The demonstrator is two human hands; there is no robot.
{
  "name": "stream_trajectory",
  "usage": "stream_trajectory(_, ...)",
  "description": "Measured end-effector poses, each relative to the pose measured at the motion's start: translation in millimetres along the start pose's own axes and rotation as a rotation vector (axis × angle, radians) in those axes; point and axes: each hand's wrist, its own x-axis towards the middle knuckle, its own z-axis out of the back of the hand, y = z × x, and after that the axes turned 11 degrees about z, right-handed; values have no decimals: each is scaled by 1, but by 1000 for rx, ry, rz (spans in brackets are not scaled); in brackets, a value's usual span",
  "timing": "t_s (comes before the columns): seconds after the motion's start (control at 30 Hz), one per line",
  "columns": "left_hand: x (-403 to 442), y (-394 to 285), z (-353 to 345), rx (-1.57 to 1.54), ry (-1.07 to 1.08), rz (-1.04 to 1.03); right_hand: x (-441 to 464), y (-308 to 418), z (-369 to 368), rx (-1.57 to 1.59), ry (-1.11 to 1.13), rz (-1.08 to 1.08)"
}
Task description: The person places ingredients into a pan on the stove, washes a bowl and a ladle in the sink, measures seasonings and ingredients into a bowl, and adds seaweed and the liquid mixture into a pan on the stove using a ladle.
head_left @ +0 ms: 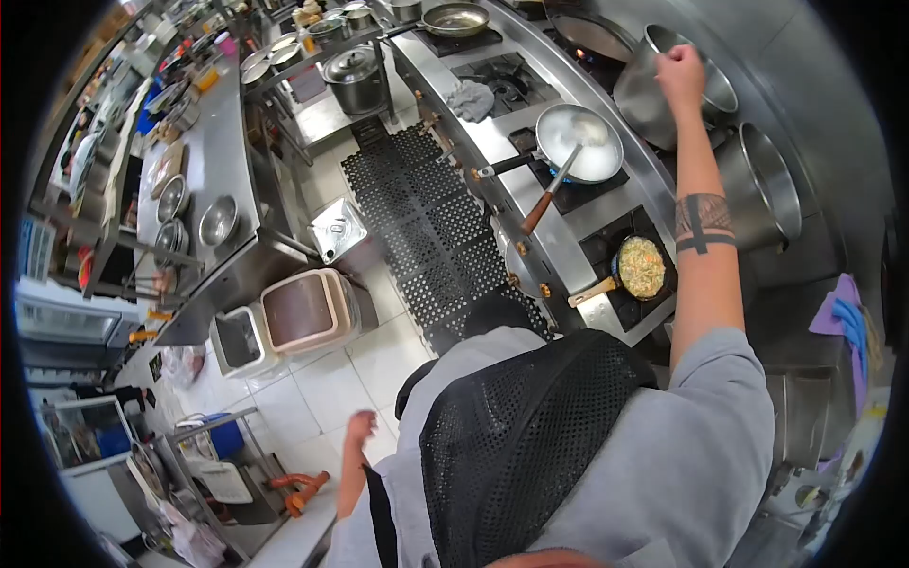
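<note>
steel fills the upper right, where a tall pot (642,109) stands behind the burners and the right hand (680,76) is raised in front of its rim, fingers bunched; whether they grip the rim, hold something small or hold nothing, i cannot tell. the left hand (360,426) hangs low over the tiled floor (312,390), well apart from the right, fingers loosely bent and seemingly empty. the step in hand looks like a reach across the stove to that pot. below it, a wide pan (543,151) holds white liquid (557,133) and a wooden-handled ladle (559,180); nearer the body, a small pan (618,270) of chunky yellowish food (642,270) sits just beside the forearm. as i judge it, moving from here calls for keeping that bare arm clear of the heat.

the pot's contents are hidden, and the arm partly covers a second pot (769,180). black mesh (530,426) blocks much of the lower middle. the crowded left surface (222,161) blurs into the dark rounded border.
</note>
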Motion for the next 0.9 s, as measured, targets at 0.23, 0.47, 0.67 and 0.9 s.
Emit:
stream_trajectory(0.23,136,-154,227,-545,-183,201,-83,-74,-97,-123,841,-394)
stream_trajectory(0.47,207,-200,252,-350,109,115,-286,-11,-84,491,1212,-1331)
stream_trajectory(0.67,288,-247,281,-94,-12,81,-320,73,-79,1336,297,-1591)
stream_trajectory(0.9,498,-461,330,201,-8,-393,-276,136,-48,570,338,-1486)
